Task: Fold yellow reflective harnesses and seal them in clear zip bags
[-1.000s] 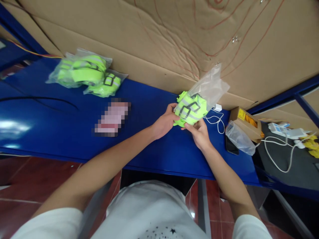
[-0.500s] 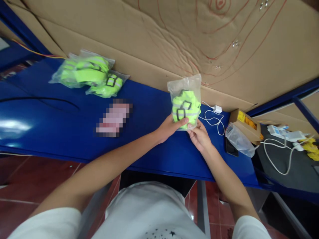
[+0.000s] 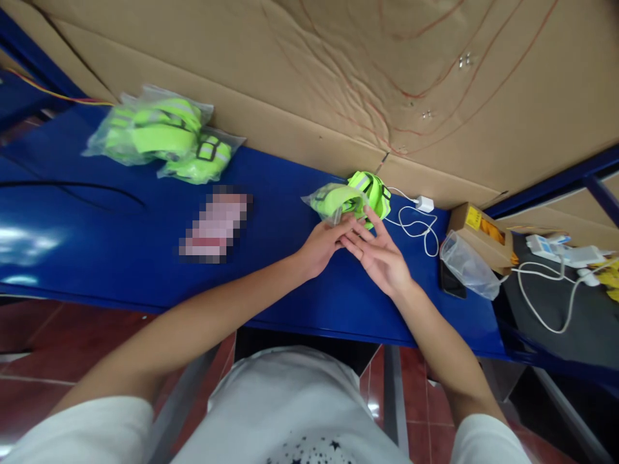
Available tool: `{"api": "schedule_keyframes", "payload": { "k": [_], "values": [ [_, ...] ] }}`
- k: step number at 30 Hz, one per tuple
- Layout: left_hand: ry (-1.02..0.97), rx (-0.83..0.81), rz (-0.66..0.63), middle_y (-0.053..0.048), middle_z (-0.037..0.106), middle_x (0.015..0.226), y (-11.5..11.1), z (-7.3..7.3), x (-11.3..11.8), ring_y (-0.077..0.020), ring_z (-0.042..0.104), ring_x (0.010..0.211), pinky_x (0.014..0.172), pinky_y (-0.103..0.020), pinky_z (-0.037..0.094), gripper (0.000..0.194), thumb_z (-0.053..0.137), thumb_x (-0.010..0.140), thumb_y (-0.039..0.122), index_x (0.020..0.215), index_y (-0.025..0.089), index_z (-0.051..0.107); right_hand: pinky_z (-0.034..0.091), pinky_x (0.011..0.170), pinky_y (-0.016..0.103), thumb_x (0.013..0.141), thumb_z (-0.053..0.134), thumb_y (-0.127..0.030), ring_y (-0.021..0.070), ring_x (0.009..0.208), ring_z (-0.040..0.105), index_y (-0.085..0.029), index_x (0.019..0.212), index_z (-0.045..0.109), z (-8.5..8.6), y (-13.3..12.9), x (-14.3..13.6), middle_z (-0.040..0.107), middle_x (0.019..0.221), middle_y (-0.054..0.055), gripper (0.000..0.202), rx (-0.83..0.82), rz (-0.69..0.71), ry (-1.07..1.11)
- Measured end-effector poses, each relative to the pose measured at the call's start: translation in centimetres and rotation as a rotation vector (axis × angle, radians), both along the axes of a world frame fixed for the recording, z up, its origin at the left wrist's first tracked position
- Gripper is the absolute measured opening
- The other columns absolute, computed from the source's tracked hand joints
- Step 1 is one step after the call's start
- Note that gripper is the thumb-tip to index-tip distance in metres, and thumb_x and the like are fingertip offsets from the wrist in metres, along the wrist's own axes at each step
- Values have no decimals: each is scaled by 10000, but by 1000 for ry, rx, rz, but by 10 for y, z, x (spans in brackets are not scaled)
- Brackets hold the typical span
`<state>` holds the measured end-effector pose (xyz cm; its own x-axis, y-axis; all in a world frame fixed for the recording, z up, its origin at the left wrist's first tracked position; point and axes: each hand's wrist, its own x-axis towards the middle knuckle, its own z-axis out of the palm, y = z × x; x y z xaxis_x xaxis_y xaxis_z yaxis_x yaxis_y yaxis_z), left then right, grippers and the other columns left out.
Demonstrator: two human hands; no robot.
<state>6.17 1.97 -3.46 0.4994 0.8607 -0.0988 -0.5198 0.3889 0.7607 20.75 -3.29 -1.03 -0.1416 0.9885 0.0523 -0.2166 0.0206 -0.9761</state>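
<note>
Green bundle [image 3: 371, 188] in hand at the bench's [image 3: 285, 303] back edge

The left hand's [image 3: 323, 248] grip is closed on the bundle, whose clear bag [image 3: 322, 196] reaches out to its left. The right hand [image 3: 385, 263] has its grip open, fingers spread, fingertips against the left hand and the bundle's lower side. A white charger [image 3: 424, 204] sits to the right along the back edge; a cardboard box [image 3: 476, 241] stands near the back right corner. Bagged green bundles [image 3: 162, 138] lie by the back edge, farther left.
</note>
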Motion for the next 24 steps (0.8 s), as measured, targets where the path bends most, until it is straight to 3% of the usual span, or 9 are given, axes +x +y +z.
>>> {"api": "schedule_keyframes", "payload": {
  "k": [5, 8, 11, 15, 16, 18, 20, 22, 24],
  "values": [
    [149, 13, -79, -109, 783, 1080, -1, -1, 0, -214, 740, 950, 839, -334, 572, 425, 819, 834, 409, 1161, 159, 713, 627, 857, 416, 984, 644, -407, 204, 864, 741, -292, 1393, 557, -17, 3, 13, 749, 1029, 34, 433, 285, -324, -547],
    [343, 127, -117, -120, 793, 1001, -2, -1, 2, -198, 735, 826, 681, -283, 544, 365, 715, 891, 416, 1135, 144, 708, 594, 733, 361, 946, 694, -421, 191, 832, 677, -264, 1358, 571, -13, 9, 27, 680, 1095, 67, 457, 427, -523, -699],
    [503, 330, -225, -80, 784, 851, -7, 3, -1, -153, 664, 624, 555, -251, 474, 261, 679, 891, 392, 1001, 157, 707, 589, 788, 366, 839, 806, -417, 208, 963, 660, -257, 1327, 602, -4, 14, 39, 626, 1280, 99, 552, 476, -491, -784],
    [629, 765, -453, -34, 722, 694, -23, 25, -19, -163, 642, 603, 600, -277, 488, 297, 777, 854, 473, 780, 193, 714, 539, 601, 293, 813, 786, -398, 150, 661, 611, -220, 919, 685, 1, 17, 45, 677, 812, -9, 231, 245, -330, -664],
    [680, 885, -395, -34, 722, 720, -27, 32, -25, -175, 659, 654, 651, -293, 509, 295, 782, 862, 480, 778, 205, 716, 506, 530, 271, 792, 796, -400, 132, 577, 571, -217, 855, 665, 2, 16, 45, 648, 728, -30, 234, 156, -319, -580],
    [753, 1049, -111, -61, 752, 923, -34, 41, -35, -236, 709, 900, 865, -367, 547, 253, 800, 861, 480, 856, 234, 737, 467, 451, 249, 737, 840, -402, 111, 492, 526, -218, 812, 632, 3, 15, 42, 620, 662, -53, 288, 14, -310, -405],
    [751, 1134, 120, -99, 713, 1236, -35, 44, -44, -327, 630, 1250, 1134, -484, 445, 372, 883, 770, 503, 1021, 262, 750, 456, 415, 239, 714, 867, -406, 108, 469, 522, -226, 827, 608, 7, 12, 38, 608, 641, -64, 335, -91, -252, -254],
    [716, 1151, 136, -120, 614, 1444, -31, 44, -49, -380, 503, 1425, 1248, -538, 316, 672, 961, 651, 518, 1223, 273, 706, 471, 410, 240, 712, 884, -428, 118, 497, 553, -239, 900, 607, 14, 6, 33, 628, 692, -59, 385, -164, -126, -141],
    [715, 1043, 97, -126, 597, 1471, -27, 45, -52, -370, 530, 1403, 1225, -514, 356, 808, 965, 659, 495, 1355, 266, 623, 530, 469, 263, 727, 884, -505, 142, 607, 620, -256, 1062, 635, 21, -1, 30, 685, 865, -16, 486, -173, 26, -78]
  ]
}}
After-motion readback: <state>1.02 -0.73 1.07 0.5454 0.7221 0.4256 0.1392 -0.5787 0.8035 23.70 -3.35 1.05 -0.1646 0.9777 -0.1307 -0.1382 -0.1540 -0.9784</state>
